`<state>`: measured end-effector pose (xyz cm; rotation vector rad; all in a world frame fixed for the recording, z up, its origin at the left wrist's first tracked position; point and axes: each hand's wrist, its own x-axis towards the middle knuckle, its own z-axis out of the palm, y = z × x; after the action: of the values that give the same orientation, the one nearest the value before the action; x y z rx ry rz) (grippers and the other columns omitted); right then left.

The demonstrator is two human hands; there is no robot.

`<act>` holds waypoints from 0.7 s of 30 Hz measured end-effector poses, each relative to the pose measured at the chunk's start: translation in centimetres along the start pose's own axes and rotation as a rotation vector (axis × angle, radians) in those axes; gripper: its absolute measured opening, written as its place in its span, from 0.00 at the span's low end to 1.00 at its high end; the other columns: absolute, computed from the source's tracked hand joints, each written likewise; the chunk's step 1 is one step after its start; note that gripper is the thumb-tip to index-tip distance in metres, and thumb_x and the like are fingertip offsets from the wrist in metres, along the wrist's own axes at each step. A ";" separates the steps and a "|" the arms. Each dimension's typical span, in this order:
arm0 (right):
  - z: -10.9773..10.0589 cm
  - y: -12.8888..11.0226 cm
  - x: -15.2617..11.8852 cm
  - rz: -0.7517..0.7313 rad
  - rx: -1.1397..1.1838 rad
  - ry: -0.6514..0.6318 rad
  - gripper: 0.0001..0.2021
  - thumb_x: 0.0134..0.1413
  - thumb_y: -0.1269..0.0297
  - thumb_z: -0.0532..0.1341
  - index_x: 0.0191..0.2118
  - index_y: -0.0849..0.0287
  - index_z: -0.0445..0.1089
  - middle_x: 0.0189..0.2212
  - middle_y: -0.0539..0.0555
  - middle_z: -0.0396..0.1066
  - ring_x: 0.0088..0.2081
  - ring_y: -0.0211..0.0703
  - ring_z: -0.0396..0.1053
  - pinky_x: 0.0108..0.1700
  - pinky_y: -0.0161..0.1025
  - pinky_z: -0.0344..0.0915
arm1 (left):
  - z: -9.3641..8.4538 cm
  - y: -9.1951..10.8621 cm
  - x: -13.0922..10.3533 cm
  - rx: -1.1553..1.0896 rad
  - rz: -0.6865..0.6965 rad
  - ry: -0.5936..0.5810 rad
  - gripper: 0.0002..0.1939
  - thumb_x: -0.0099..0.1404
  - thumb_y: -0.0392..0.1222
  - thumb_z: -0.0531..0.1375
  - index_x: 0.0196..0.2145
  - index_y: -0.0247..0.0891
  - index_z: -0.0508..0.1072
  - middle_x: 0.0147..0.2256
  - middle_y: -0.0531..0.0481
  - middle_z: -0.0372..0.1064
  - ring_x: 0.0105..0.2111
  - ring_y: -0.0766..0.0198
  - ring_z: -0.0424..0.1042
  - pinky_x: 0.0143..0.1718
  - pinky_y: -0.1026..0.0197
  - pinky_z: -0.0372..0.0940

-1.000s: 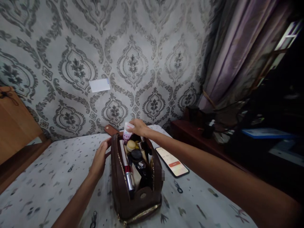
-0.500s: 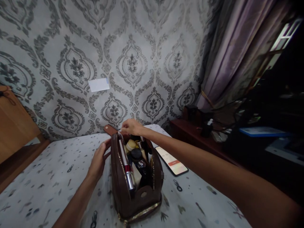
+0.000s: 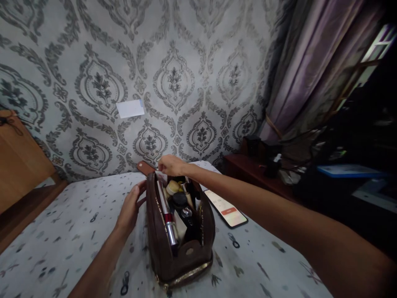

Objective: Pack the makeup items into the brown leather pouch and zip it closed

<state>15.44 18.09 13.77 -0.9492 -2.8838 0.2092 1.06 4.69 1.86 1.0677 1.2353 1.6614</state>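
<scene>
So there's one brown bag (image 3: 159,252), unzipped, sitting on the patterned sheet (image 3: 77,231). I count one pale tube (image 3: 161,177) at its far left end, one silver tube with a red band (image 3: 168,217) along the left side, one yellowish jar (image 3: 172,187) and one black round lid (image 3: 179,199) near the middle; the rest is too dark to count. Two hands: the right hand (image 3: 170,165) is over the far end, fingers curled at the pale tube's top, grip hidden. The left hand (image 3: 129,205) is at the bag's left side, fingers partly hidden, can't tell if they're gripping. One lit phone (image 3: 228,210) lies just right of the bag. Compared with a second ago, the pale tube is lower in the bag, mostly covered by the right hand.
</scene>
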 end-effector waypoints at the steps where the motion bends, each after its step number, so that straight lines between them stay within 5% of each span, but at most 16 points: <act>1: 0.0 0.4 -0.2 -0.048 -0.011 -0.005 0.15 0.51 0.76 0.60 0.43 0.59 0.78 0.37 0.54 0.78 0.39 0.41 0.73 0.34 0.31 0.58 | 0.0 0.0 0.0 -0.003 -0.001 0.004 0.28 0.64 0.64 0.55 0.52 0.42 0.72 0.60 0.41 0.65 0.61 0.47 0.61 0.53 0.49 0.60; 9: 0.1 1.4 -0.2 -0.239 -0.112 -0.086 0.15 0.47 0.81 0.60 0.39 0.63 0.79 0.33 0.53 0.77 0.33 0.38 0.69 0.31 0.31 0.54 | 0.1 0.0 -0.1 -0.007 -0.010 0.013 0.30 0.63 0.65 0.56 0.52 0.42 0.73 0.61 0.42 0.64 0.61 0.46 0.61 0.53 0.49 0.59; 14: 1.1 1.9 -0.5 -0.338 -0.075 0.033 0.12 0.50 0.77 0.61 0.36 0.58 0.80 0.33 0.51 0.78 0.35 0.39 0.70 0.34 0.32 0.55 | 0.1 0.0 -0.1 0.000 -0.014 -0.002 0.29 0.64 0.65 0.55 0.53 0.42 0.72 0.62 0.42 0.63 0.61 0.47 0.61 0.54 0.49 0.59; 21: 2.0 2.8 -1.4 -0.282 -0.064 0.144 0.13 0.50 0.77 0.59 0.36 0.56 0.80 0.35 0.52 0.78 0.38 0.42 0.72 0.33 0.33 0.54 | 0.2 -0.1 -0.2 0.011 -0.007 0.003 0.30 0.64 0.65 0.56 0.53 0.42 0.72 0.62 0.42 0.62 0.61 0.46 0.60 0.53 0.51 0.60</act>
<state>17.95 19.28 11.32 -0.5304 -2.8598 0.0242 1.34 4.59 1.80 1.0665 1.2500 1.6532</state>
